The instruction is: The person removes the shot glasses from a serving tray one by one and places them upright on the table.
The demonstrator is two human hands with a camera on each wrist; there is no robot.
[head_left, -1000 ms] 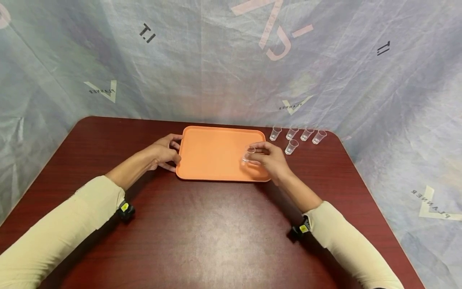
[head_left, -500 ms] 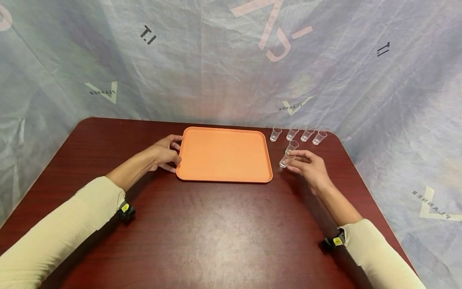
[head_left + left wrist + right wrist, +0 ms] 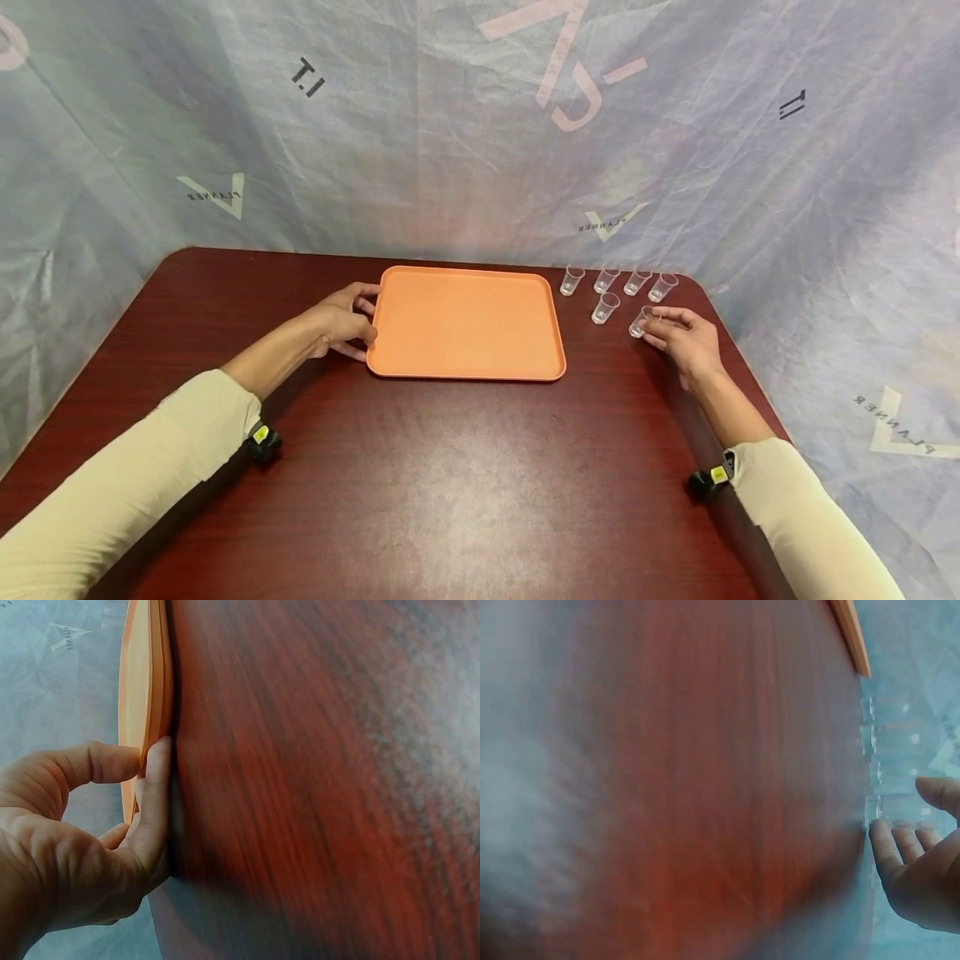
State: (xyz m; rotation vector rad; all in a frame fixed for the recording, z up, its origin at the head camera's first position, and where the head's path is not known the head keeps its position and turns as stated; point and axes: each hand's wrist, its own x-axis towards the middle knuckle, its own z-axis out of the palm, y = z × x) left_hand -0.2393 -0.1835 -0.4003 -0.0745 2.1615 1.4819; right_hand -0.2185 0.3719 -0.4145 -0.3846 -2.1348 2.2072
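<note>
On the table lies an orange tray point(image 3: 467, 325). My left hand point(image 3: 347, 321) grips its left edge; in the left wrist view the thumb and fingers close on the tray's rim point(image 3: 154, 675). Right of the tray, my right hand point(image 3: 684, 340) holds a small clear plastic cup point(image 3: 639, 325) between thumb and fingers, close over the table. That cup is upright, slightly right of another clear cup point(image 3: 604, 309). The right wrist view, blurred, has the right hand point(image 3: 926, 859) at the end of a line of clear cups point(image 3: 900, 739).
Several more clear cups point(image 3: 606, 281) stand in a row along the table's back right edge. The dark red-brown table point(image 3: 450, 475) ends at a hanging grey printed cloth point(image 3: 337, 125) behind and to the right.
My right hand has carried the cup from over the tray's right side to the right, past the front cup, onto the table's right area. The left hand stays at the tray's edge.
</note>
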